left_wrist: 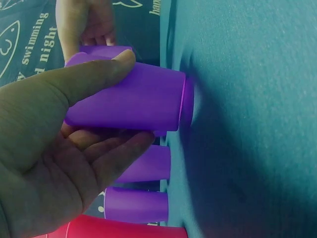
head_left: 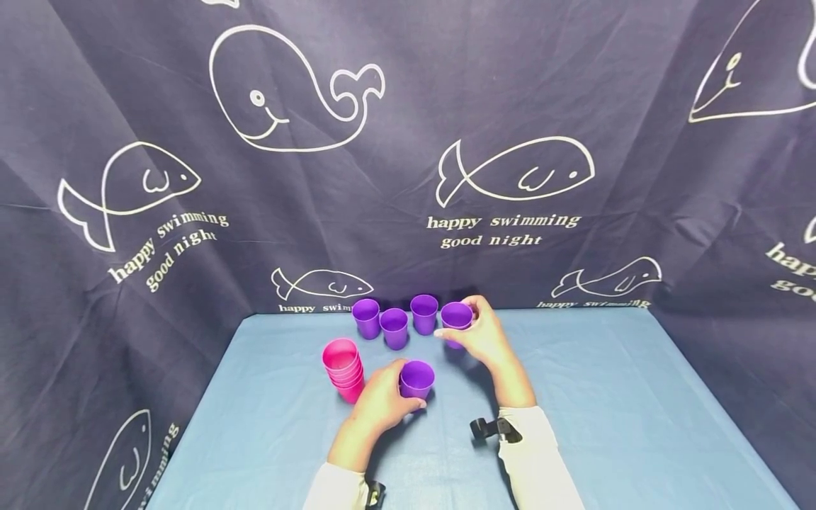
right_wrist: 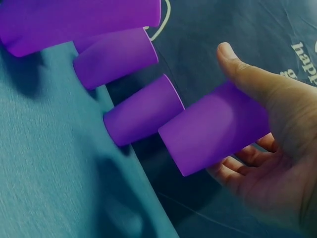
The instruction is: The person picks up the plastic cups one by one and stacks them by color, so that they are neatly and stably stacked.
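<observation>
My left hand (head_left: 380, 402) grips a purple cup (head_left: 417, 382), fingers and thumb around its sides, close over the table; its mouth faces up. In the left wrist view the left thumb lies along one side of this cup (left_wrist: 133, 96). Farther back and to the right, my right hand (head_left: 487, 340) holds another purple cup (head_left: 455, 317) upright. The right wrist view shows that cup (right_wrist: 213, 131) raised off the table, between thumb and fingers. Left of it stand three purple cups: a near one (head_left: 394, 330) and two others (head_left: 367, 319), (head_left: 424, 315).
A stack of pink cups (head_left: 344, 372) stands left of my left hand. The blue table (head_left: 612, 425) ends at the back against a dark cloth (head_left: 408, 212) printed with white fish, a whale and lettering. Black wrist-worn devices sit at both sleeves.
</observation>
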Demonstrator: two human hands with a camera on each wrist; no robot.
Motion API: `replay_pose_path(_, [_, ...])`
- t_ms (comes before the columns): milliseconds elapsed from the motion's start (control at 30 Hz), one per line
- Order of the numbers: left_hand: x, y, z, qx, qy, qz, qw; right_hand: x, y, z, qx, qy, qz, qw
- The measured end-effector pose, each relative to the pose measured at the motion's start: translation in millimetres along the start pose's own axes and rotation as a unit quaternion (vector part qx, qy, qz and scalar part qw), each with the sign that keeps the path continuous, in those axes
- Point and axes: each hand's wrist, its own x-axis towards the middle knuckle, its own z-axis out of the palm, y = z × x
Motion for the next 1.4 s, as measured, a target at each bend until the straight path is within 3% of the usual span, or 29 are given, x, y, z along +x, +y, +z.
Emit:
replay_pose_path(567, [-0.2, 4.5, 1.3, 0.001, -0.020, -0.008, 0.9998, -12.6, -16, 10, -0.018, -0.031, -0.019, 0.9992])
replay_pose_path(1067, [-1.1, 13.3, 5.3, 0.041, -0.005, -0.008, 0.9991, -17.6, -32, 5, 0.024, -0.042, -0.042, 0.9979])
replay_pose_path(1400, [1.0, 8.7, 5.7, 0.043, 0.000, -0.005, 0.9991, -27.8, -42, 5, 0.038, -0.084, -0.057, 0.9942])
